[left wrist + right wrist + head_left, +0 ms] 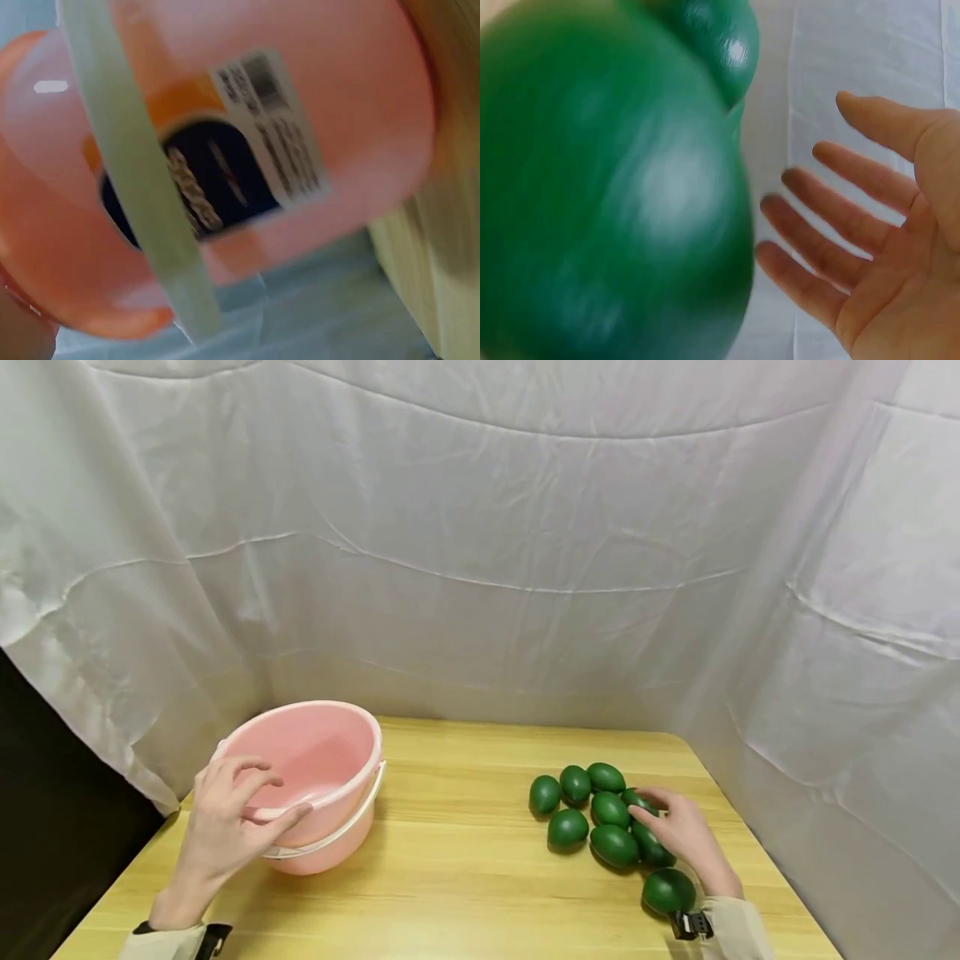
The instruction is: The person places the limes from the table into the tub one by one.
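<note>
Pink bucket (352,802): round, wide-mouthed, standing mouth upward at lower left of the head frame. Its white handle (142,180) hangs lowered across the near side; a printed label (225,172) with barcode, dark panel and orange areas shows on the outer wall. The near-left rim sits between thumb and fingers of the left hand (221,818).

Green fruits (611,809): nine visible, egg-shaped, dark, glossy, loosely clustered at lower right. One sits lowest, near the frame's bottom. The right hand (686,835) is at the cluster's right edge, partly covering two.
</note>
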Demonstrator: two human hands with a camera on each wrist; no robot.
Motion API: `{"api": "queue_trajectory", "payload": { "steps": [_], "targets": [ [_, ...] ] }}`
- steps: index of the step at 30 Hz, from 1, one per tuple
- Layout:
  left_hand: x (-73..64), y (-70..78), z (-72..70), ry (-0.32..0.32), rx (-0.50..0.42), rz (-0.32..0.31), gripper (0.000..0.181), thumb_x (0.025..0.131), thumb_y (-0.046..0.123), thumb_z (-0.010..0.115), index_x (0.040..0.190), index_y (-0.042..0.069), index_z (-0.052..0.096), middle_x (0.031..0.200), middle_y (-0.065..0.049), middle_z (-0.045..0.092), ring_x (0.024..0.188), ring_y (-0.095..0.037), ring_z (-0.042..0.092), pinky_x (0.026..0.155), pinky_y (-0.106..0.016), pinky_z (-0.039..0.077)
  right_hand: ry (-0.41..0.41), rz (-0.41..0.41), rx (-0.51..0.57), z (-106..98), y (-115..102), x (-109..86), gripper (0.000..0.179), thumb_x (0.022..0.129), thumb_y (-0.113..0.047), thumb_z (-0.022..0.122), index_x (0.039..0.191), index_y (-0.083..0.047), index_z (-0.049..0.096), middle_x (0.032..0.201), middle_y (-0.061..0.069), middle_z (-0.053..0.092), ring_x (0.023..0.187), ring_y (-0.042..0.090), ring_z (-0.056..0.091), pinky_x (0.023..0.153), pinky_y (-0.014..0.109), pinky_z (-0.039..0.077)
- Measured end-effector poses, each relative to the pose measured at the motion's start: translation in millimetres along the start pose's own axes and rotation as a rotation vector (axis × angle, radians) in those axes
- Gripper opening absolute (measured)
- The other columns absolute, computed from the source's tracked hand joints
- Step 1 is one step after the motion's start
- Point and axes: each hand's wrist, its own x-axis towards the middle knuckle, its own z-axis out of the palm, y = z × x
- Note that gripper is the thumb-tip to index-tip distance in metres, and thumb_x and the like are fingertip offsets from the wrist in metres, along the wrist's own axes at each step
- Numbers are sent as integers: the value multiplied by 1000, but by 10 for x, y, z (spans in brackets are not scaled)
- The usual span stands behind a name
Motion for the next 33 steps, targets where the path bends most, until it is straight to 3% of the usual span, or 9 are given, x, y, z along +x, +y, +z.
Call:
{"api": "queue_trajectory", "payload": {
  "steps": [6,10,12,18,25,29,33],
  "targets": [
    [-67,-156,-131,-61,-27,-85,69,71,76,67,76,7,61,99,-19,58,98,-36,46,95,-19,23,-64,1,2,-25,113,-96,34,91,-30,69,114,-5,69,109,12,71,100,30,65,82,46,53],
    [-127,-203,-205,-115,-16,-146,65,63,67,81,75,8,57,99,-14,56,100,-22,42,91,-12,23,-97,23,-11,-72,163,-189,29,89,-34,72,103,-9,70,101,5,71,96,25,65,79,41,52],
    [-141,-221,-226,-104,-12,-162,63,57,58,88,75,8,56,98,-12,55,100,-13,40,86,-10,25,-112,36,-17,-105,179,-234,28,86,-35,74,99,-11,70,96,1,70,91,20,64,76,38,51],
    [-144,-285,-256,-56,3,-163,70,58,65,84,75,5,54,92,-11,52,96,-5,37,82,-8,26,-180,5,-33,-168,226,-340,29,79,-35,81,93,-12,70,85,-4,66,79,8,57,69,26,46],
    [-149,-306,-276,-91,-9,-173,72,60,68,81,76,3,54,87,-9,49,98,-4,37,92,-6,25,-407,-94,11,-190,262,-455,40,78,-37,81,104,-9,67,94,1,65,83,8,56,69,26,46],
    [-139,-300,-271,-80,2,-156,73,59,69,81,75,4,54,84,-6,48,93,-8,38,88,-7,24,-485,-86,32,-174,274,-457,42,78,-35,82,108,-9,67,99,1,66,88,10,58,73,28,47],
    [-129,-285,-272,-84,17,-154,70,58,67,83,75,6,53,82,-1,46,90,-7,37,84,-8,24,-511,-73,43,-148,278,-476,42,76,-34,83,107,-10,67,101,3,67,89,13,58,74,26,47]
  ]
}}
